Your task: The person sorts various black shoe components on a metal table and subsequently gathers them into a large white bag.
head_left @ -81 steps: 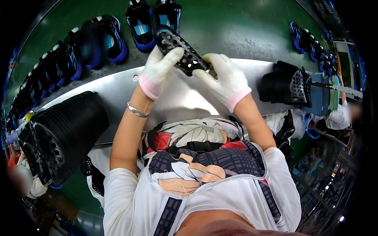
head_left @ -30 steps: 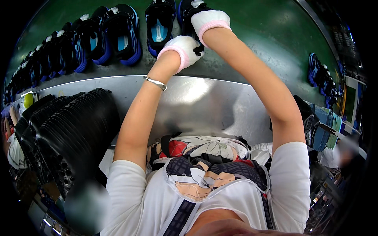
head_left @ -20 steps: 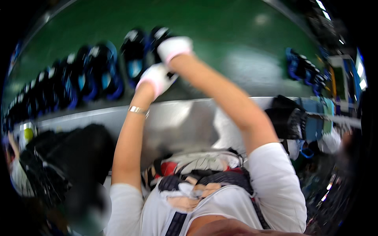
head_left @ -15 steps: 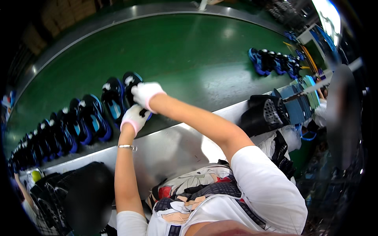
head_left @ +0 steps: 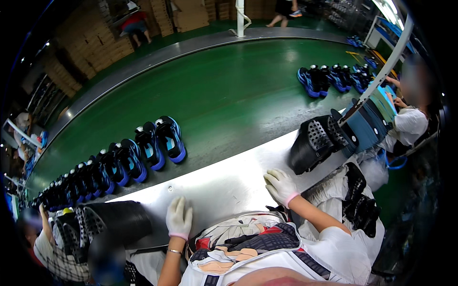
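Observation:
My left hand (head_left: 179,217), in a white glove with a pink cuff, is over the near edge of the silver metal ledge (head_left: 229,176). Its fingers are stretched out and it holds nothing. Farther right, my right hand (head_left: 280,186), gloved the same way, is also empty and open above the ledge, close to a stack of black perforated pieces (head_left: 310,150). Beyond the ledge, a pair of black and blue sports shoes stands on the green surface: the left shoe (head_left: 149,145) beside the right shoe (head_left: 170,138). Neither hand touches them.
Several more shoes (head_left: 112,167) run in a row to the left, and another group (head_left: 315,81) stands far right. Another black stack (head_left: 119,221) lies left on the ledge. Blue-grey insoles (head_left: 365,126) stand right, by a co-worker (head_left: 410,121). A white post (head_left: 381,71) rises there.
Both hands have let go of the right shoe of the pair and drawn back toward me, moving apart over the ledge. The view has tilted up, showing more of the far side.

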`<action>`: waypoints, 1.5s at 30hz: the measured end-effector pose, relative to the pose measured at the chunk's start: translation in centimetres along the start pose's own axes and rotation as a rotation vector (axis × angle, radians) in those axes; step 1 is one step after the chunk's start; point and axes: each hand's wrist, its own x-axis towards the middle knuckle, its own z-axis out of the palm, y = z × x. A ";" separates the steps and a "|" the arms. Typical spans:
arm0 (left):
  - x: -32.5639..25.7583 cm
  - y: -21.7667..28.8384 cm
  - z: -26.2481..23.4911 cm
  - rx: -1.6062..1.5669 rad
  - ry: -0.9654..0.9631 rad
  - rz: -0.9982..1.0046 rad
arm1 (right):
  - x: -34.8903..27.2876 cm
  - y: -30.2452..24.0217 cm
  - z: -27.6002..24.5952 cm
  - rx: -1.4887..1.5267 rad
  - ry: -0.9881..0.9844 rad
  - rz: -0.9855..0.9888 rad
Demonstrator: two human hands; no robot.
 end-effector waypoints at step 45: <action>-3.3 0.8 2.0 0.175 0.133 0.077 | -0.1 0.8 2.8 -0.023 0.069 -0.137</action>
